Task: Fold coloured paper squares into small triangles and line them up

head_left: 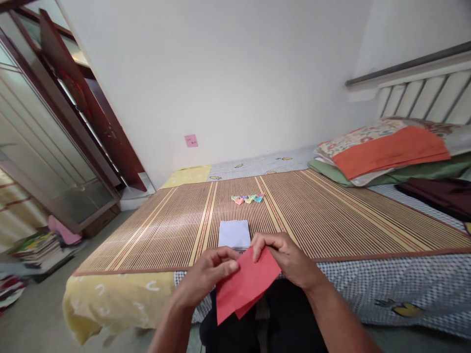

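A folded sheet of red paper (pixel 246 282) hangs between my two hands, above my lap. My left hand (pixel 210 271) pinches its upper left edge, thumb on the near side. At the top right edge, my right hand (pixel 281 255) grips the sheet with its fingers curled over the front. The layers spread apart at the lower end, where a second flap shows. Just beyond my hands lies a stack of white paper (pixel 234 233). Farther back sits a row of small folded paper pieces (pixel 248 198) in several colours.
A striped bamboo mat (pixel 176 220) covers the bed. Pillows (pixel 390 147) and dark folded cloth (pixel 437 196) lie at the right, near a radiator (pixel 430 98). A pink note (pixel 191 140) is on the wall. Books (pixel 39 250) are piled on the left.
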Motion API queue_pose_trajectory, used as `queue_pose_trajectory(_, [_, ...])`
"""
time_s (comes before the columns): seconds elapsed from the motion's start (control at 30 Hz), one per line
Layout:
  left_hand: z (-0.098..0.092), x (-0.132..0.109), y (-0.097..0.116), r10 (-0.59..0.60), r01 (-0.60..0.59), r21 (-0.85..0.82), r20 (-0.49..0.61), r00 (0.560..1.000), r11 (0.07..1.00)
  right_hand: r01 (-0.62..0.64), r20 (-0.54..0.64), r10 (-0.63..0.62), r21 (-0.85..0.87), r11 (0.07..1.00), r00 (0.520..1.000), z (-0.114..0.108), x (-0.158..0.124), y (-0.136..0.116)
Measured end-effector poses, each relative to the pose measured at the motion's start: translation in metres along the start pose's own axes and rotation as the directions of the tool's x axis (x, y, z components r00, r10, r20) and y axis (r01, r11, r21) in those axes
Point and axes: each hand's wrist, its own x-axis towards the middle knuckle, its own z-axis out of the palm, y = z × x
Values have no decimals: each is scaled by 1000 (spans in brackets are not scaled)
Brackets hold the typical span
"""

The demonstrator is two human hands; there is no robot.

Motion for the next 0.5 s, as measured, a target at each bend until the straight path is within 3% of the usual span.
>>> queue_pose_trajectory(0.1, [15, 4, -6, -20, 21, -53, 13, 1000, 998, -13, -47, 12, -10, 1000, 999, 0, 4, -2])
queue_pose_trajectory(0.2, [28, 6, -20, 62, -79, -121, -142, 988, 989, -29, -160, 41, 75, 997, 986, 0, 2, 3])
queue_pose_trajectory(0.33, [39, 5, -35, 118, -168, -163, -278, 953, 972, -63, -159, 80, 105, 992, 984, 4, -2, 11])
queue_pose_trajectory(0.5, [42, 2, -38, 81, -117, -238, -157, 984, 964, -89, -202, 104, 81, 993, 974, 4, 1, 11])
